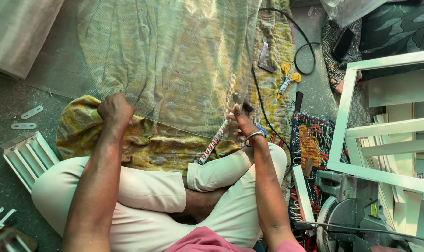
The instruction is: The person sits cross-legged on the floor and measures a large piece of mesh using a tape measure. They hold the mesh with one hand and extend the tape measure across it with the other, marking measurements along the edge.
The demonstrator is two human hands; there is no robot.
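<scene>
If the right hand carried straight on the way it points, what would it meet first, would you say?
Probably the glass sheet: the right hand, gripping a long tool, points up-frame at the sheet's near edge. Depth is unclear.

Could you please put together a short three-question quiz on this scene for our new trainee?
1. True or false: the left hand rests on the near edge of the clear sheet.
2. What does the right hand grip? A) a tube-shaped tool with a red and white body B) a hammer C) a brush
3. What lies under the sheet?

Key:
1. True.
2. A.
3. Yellow patterned cloth, spread on the floor in front of the person's crossed legs.
</scene>
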